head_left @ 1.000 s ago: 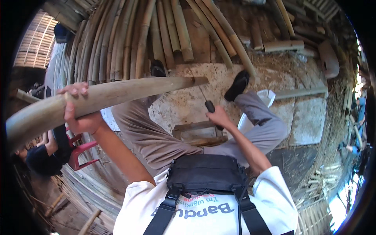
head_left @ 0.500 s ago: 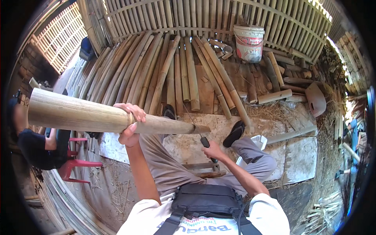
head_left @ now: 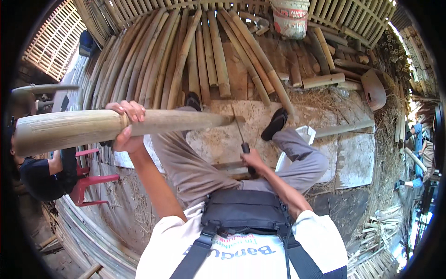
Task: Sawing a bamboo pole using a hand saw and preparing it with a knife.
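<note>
One wide fisheye head view looks down and forward, close over the black chest bag [head_left: 246, 209] toward bamboo poles [head_left: 186, 60] beyond

Held pole [head_left: 69, 128]: matt bamboo is seen, finely streaked lengthwise.
Tool blade [head_left: 239, 132]: thin, dull metal is shown.
Tool handle [head_left: 245, 148]: a dark finish is seen; its material cannot be told.
Chest bag [head_left: 244, 209]: matt black cloth is shown.
Trousers [head_left: 186, 167]: creased, matt cloth is seen.
Chair [head_left: 82, 187]: smooth red plastic is shown.
</note>
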A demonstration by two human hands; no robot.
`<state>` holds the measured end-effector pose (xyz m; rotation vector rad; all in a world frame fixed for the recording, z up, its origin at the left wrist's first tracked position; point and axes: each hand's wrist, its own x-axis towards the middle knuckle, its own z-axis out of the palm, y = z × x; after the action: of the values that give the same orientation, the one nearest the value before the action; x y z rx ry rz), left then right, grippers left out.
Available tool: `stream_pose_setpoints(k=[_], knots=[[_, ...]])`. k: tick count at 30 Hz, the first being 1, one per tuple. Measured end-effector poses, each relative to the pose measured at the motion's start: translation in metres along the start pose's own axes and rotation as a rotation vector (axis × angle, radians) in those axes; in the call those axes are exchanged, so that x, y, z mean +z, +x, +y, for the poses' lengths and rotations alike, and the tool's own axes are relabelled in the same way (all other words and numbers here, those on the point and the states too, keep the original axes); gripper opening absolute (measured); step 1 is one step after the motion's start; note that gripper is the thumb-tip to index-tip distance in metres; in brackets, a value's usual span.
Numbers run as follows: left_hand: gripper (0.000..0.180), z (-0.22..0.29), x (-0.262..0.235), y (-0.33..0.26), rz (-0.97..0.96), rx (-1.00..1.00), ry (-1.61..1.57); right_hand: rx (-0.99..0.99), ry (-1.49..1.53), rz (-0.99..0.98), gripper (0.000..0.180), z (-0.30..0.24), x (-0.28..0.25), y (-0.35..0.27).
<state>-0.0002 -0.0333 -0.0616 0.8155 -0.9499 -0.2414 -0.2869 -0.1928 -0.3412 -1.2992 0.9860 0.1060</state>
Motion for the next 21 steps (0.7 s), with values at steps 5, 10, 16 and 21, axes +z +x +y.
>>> stream_pose_setpoints(k=[5,10,16,21], knots=[[0.043,0.007,-0.011,-0.008,-0.084,0.047,-0.042,0.022,-0.050,-0.154,0.019,-0.030,-0.011,-0.022],[0.041,0.004,-0.022,-0.009,-0.030,0.020,-0.058,-0.014,-0.107,-0.116,0.018,-0.012,-0.009,0.006],[0.040,0.023,-0.050,-0.037,-0.042,-0.042,-0.080,-0.084,-0.217,-0.280,0.019,-0.044,-0.022,-0.021],[0.040,0.022,-0.050,-0.038,0.024,-0.040,-0.070,0.013,-0.241,-0.137,0.018,-0.022,-0.012,0.019]])
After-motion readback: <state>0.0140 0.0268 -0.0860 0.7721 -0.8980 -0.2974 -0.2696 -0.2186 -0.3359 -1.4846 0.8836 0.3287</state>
